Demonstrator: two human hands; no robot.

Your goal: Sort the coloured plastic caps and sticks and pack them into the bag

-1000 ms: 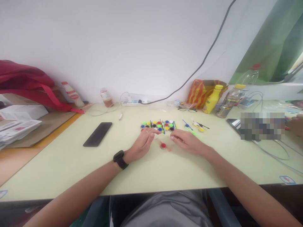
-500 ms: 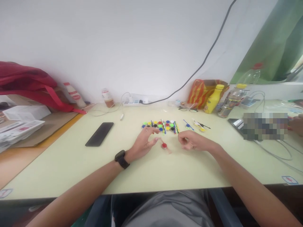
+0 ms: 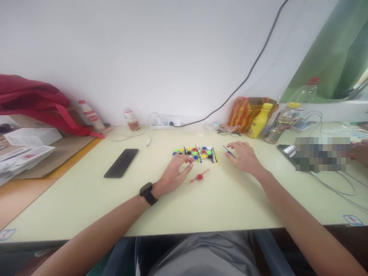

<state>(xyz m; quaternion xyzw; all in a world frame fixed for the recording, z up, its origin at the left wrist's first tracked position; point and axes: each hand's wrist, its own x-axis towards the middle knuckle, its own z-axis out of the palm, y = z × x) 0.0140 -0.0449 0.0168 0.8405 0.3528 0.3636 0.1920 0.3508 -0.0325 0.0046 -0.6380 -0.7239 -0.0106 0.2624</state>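
A red disc with a pale red arrow [image 3: 200,177] lies on the table between my hands, its arrow blurred. My left hand [image 3: 174,172] rests to its left, thumb and fingers apart and nothing held. Its fingertips are close to the rows of small coloured discs [image 3: 195,153], with thin coloured arrows lying among them. My right hand [image 3: 243,156] reaches over the table farther right, fingers apart. Just by its fingertips is a blue arrow [image 3: 229,151]; whether they touch I cannot tell. That hand covers the spot where yellow and black arrows lay.
A black phone [image 3: 121,163] lies at left. Along the wall stand a drink bottle [image 3: 131,119], a power strip [image 3: 163,123], a striped bag [image 3: 240,113], a yellow bottle [image 3: 259,120] and a clear bottle [image 3: 280,124]. Another person's hand [image 3: 360,151] shows at the right edge.
My right hand has moved away from the red disc, up and right to the blue arrow, its fingers opening. The red arrow has turned to another angle. My left hand has hardly moved.
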